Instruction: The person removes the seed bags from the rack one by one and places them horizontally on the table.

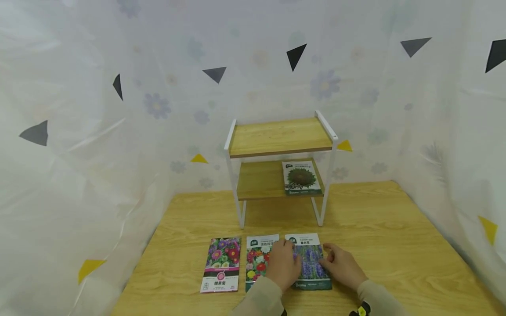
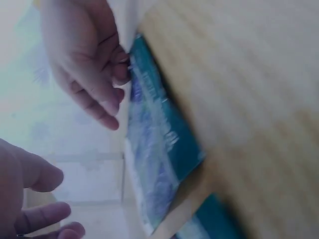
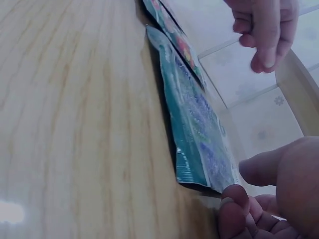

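Observation:
A lavender seed packet [image 1: 311, 263] lies flat on the table, with purple flowers and a green lower band. My right hand [image 1: 343, 267] is at its right edge; in the right wrist view the fingertips [image 3: 233, 199] meet or nearly meet a packet corner, the thumb held apart. My left hand [image 1: 283, 264] hovers by the packet's left edge, partly covering a zinnia seed packet [image 1: 254, 263]. Seen from the left wrist, the left thumb and fingers [image 2: 45, 214] are spread with nothing between them. Left of these lies a pink-banded aster seed packet [image 1: 221, 263].
Behind the packets stands a two-tier shelf [image 1: 280, 134] with white metal legs and wooden boards. A sunflower seed packet [image 1: 301, 177] lies on the right of its lower board. Patterned white sheeting [image 1: 253, 92] surrounds the wooden table [image 1: 395, 245] at the back and sides.

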`<move>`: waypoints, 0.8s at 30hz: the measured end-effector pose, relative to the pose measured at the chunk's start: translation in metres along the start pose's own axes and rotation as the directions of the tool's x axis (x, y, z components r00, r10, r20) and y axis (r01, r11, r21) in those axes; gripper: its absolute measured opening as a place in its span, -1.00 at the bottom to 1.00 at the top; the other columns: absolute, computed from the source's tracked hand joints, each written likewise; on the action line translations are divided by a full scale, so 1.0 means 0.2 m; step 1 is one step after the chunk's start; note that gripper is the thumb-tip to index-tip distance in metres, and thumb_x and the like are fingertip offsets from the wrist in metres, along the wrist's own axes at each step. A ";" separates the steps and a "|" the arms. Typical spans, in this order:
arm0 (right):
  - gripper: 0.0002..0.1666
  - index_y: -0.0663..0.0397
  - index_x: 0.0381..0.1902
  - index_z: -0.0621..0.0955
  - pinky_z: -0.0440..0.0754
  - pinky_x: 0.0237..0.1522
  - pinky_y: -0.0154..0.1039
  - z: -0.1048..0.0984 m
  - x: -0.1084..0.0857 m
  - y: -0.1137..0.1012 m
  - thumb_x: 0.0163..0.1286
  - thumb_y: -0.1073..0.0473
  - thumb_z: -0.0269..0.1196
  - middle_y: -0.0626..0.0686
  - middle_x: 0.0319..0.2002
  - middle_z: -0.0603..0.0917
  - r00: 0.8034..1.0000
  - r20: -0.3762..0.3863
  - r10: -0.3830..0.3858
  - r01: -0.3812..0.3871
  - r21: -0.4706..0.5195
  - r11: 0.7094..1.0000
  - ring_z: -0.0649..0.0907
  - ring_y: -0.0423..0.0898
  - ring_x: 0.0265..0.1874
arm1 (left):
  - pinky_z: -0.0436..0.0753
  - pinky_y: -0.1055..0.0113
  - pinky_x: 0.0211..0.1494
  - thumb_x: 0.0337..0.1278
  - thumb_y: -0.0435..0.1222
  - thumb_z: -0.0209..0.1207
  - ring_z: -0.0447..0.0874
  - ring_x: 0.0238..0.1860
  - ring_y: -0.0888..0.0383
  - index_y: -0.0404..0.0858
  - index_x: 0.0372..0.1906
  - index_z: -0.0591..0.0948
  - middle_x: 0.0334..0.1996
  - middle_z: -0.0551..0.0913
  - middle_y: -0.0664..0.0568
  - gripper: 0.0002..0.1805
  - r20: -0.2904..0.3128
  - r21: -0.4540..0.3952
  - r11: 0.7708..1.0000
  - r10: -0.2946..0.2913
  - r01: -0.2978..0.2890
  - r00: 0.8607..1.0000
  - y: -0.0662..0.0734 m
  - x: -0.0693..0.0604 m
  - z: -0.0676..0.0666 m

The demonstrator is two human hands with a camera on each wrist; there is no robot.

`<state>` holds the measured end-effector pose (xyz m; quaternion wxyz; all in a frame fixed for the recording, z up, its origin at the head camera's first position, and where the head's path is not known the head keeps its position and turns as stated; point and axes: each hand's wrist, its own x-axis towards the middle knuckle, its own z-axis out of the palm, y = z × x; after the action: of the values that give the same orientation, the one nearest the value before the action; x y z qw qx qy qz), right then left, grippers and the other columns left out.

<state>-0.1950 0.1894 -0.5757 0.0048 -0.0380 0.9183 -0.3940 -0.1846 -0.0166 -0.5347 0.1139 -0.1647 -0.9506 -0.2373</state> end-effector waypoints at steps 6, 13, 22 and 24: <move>-0.46 0.28 0.26 0.43 0.52 -0.39 -0.28 -0.07 0.00 -0.05 0.37 0.19 0.22 0.04 -0.25 0.50 1.000 -0.011 0.013 -0.012 0.113 0.993 0.54 -0.15 -0.37 | 0.64 0.24 -0.11 0.32 -0.16 0.13 0.58 -0.07 0.08 -0.18 -0.01 0.59 -0.11 0.61 0.01 -0.74 -0.119 -0.120 0.991 0.051 -0.065 0.992 0.00 0.07 -0.14; -0.51 0.22 0.21 0.47 0.58 -0.34 -0.25 -0.17 0.03 -0.14 0.37 0.20 0.25 0.13 -0.12 0.56 0.969 -0.141 -0.201 0.207 0.034 0.978 0.57 -0.13 -0.28 | 0.60 0.22 -0.05 0.34 -0.14 0.12 0.57 -0.06 0.09 -0.21 0.12 0.52 -0.05 0.58 0.00 -0.65 -0.075 -0.248 0.967 0.031 -0.049 0.997 0.00 0.20 -0.31; -0.51 0.24 0.21 0.48 0.63 -0.16 -0.07 -0.29 0.13 -0.34 0.38 0.17 0.24 0.15 -0.05 0.55 0.915 -0.200 -0.350 0.348 -0.051 0.936 0.56 0.06 -0.07 | 0.57 0.19 0.02 0.32 -0.14 0.12 0.55 -0.02 0.08 -0.28 0.15 0.49 -0.04 0.58 -0.05 -0.60 -0.051 -0.289 0.957 0.026 -0.040 0.998 0.00 0.38 -0.42; -0.50 0.22 0.21 0.49 0.61 -0.14 0.02 -0.31 0.15 -0.38 0.38 0.15 0.24 0.19 0.00 0.56 0.903 -0.214 -0.373 0.362 -0.092 0.928 0.56 0.11 -0.02 | 0.57 0.19 0.02 0.33 -0.14 0.12 0.55 -0.01 0.07 -0.29 0.16 0.49 -0.04 0.58 -0.04 -0.58 -0.049 -0.299 0.954 0.006 -0.020 0.999 -0.01 0.42 -0.43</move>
<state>-0.2223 0.1805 -0.4767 -0.1756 -0.1651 0.8987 -0.3665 -0.2513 -0.0384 -0.4373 0.1119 -0.1804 -0.8996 -0.3817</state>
